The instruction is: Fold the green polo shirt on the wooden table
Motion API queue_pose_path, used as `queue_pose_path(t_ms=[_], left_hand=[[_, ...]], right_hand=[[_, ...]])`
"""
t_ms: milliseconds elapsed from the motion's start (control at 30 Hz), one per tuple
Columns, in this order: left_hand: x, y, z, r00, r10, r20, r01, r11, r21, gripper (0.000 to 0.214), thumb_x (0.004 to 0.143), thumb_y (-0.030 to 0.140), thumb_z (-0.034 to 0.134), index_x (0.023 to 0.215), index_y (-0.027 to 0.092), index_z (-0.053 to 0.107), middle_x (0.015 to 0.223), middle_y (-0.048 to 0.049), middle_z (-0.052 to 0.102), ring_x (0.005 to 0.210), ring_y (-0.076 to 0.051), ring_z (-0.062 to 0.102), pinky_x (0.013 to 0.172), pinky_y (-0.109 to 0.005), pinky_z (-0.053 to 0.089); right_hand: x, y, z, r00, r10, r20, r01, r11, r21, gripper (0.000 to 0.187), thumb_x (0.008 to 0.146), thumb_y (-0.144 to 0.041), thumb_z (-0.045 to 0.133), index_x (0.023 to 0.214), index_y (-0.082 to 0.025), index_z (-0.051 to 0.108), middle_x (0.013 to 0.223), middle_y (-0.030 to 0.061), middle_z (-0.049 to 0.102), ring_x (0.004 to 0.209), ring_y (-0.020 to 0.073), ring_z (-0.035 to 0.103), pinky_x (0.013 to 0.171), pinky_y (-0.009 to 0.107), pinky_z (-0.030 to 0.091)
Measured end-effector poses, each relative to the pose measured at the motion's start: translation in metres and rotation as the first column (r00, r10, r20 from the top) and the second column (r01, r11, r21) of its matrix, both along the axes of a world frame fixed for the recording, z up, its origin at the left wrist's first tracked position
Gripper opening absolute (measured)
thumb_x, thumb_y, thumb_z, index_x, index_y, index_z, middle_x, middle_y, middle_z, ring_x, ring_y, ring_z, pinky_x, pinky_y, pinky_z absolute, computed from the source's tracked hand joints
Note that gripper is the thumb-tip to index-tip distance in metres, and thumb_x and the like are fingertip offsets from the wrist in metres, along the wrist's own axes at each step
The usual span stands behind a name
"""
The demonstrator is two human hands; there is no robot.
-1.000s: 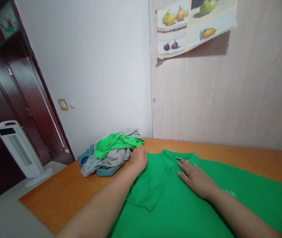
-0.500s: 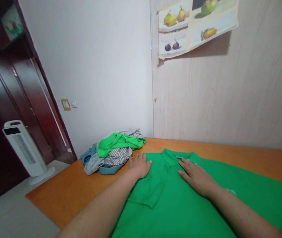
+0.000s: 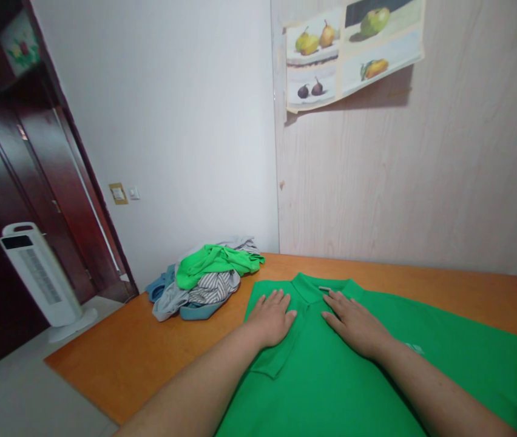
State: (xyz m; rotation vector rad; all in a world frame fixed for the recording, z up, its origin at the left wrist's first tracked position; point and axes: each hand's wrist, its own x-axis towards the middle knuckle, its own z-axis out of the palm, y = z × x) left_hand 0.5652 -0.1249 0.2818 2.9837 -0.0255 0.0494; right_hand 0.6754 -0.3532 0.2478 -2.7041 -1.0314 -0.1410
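Head view: a smooth orange-brown surface (image 3: 149, 349) carries a green collared fabric shirt (image 3: 340, 376), laid out flat at the near right, collar toward the far side, with its left sleeve folded inward. Just beside it, far left, sits a crumpled heap of grey, blue, striped and bright-green clothes (image 3: 217, 265). Both hands lie palm-down, thumbs spread: the left hand (image 3: 271, 318) on the folded part, the right hand (image 3: 356, 325) just below the collar. A small pale logo (image 3: 414, 348) shows farther right.
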Motion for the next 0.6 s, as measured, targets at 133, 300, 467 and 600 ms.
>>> queue_pose_path(t_ms=[133,300,467,600], left_hand=[[0.003,-0.003,0.009,0.999,-0.029,-0.020,0.029,1.000,0.001,0.060,0.099,0.049,0.027,0.149,0.017,0.036,0.157,-0.0135,0.029,0.146,-0.030,0.024,0.115,-0.055,0.022],[-0.001,-0.023,0.010,0.987,-0.154,0.032,0.156,0.986,-0.052,0.054,0.100,0.044,0.024,0.145,0.018,0.042,0.154,-0.0118,0.037,0.143,-0.027,0.031,0.115,-0.050,0.026],[-0.009,-0.041,0.000,0.988,-0.154,0.005,0.154,0.985,-0.079,0.069,0.098,0.060,0.017,0.153,0.020,0.028,0.161,-0.0102,0.020,0.148,-0.028,0.014,0.117,-0.055,0.015],[-0.012,-0.043,0.000,0.988,-0.155,-0.018,0.153,0.984,-0.091,0.077,0.095,0.068,0.013,0.154,0.020,0.025,0.162,-0.0101,0.016,0.149,-0.028,0.010,0.118,-0.055,0.012]], right_hand=[[0.000,0.000,0.000,1.000,0.000,0.001,0.000,1.000,-0.007,0.070,0.095,-0.062,0.026,0.149,-0.020,0.040,0.157,0.0079,0.030,0.145,0.0254,0.025,0.118,0.047,0.021],[0.001,0.000,-0.002,1.000,0.006,0.014,-0.006,1.000,0.012,0.070,0.095,-0.062,0.027,0.148,-0.020,0.041,0.156,0.0077,0.032,0.145,0.0259,0.026,0.118,0.047,0.022],[0.003,-0.001,-0.006,1.000,0.009,0.029,-0.009,1.000,0.007,0.068,0.095,-0.060,0.027,0.148,-0.019,0.040,0.156,0.0081,0.032,0.145,0.0256,0.026,0.118,0.047,0.023],[0.007,-0.002,-0.009,0.999,0.016,0.037,-0.016,1.000,-0.005,0.069,0.095,-0.060,0.028,0.149,-0.019,0.039,0.157,0.0073,0.031,0.145,0.0251,0.025,0.118,0.047,0.022]])
